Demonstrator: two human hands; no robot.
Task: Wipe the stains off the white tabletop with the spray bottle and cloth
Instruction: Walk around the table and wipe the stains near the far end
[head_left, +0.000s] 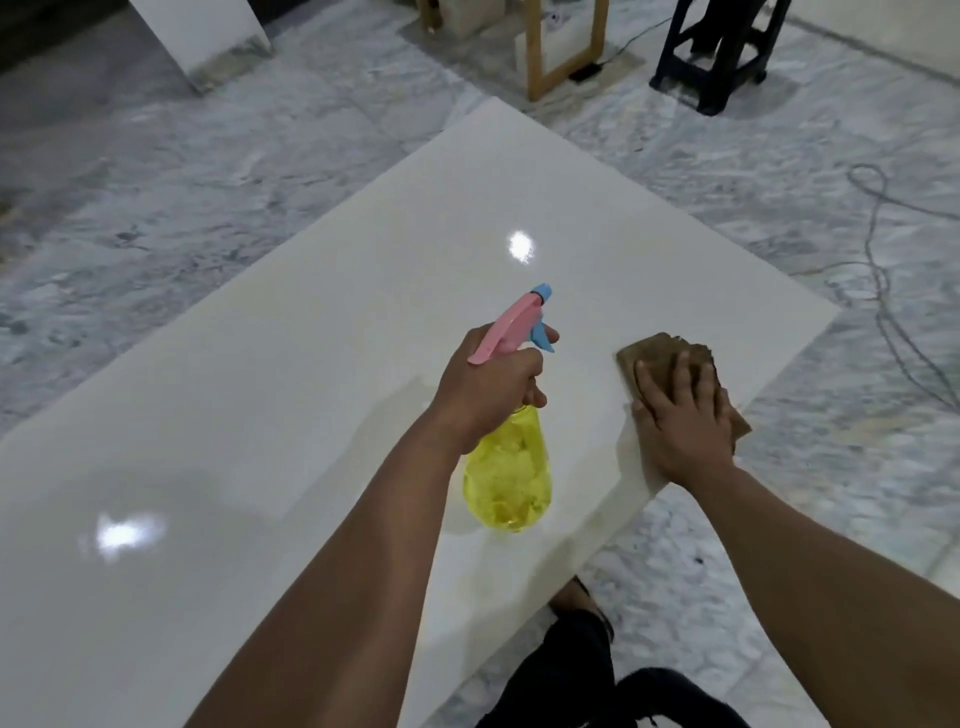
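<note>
A glossy white tabletop (322, 364) fills the middle of the view. My left hand (485, 387) grips the neck of a yellow spray bottle (509, 478) with a pink head and blue nozzle, one finger on the blue trigger; the nozzle points toward the far side of the table. My right hand (683, 421) lies flat with spread fingers on a folded brown cloth (657, 353), pressing it onto the tabletop near the right edge. A faint yellowish patch shows on the surface around the bottle's base.
Marble floor surrounds the table. A thin cable (883, 291) loops across the floor on the right. A wooden frame (566, 47) and a black stool (722, 52) stand beyond the far corner. My dark-clothed legs (587, 670) are by the near right edge.
</note>
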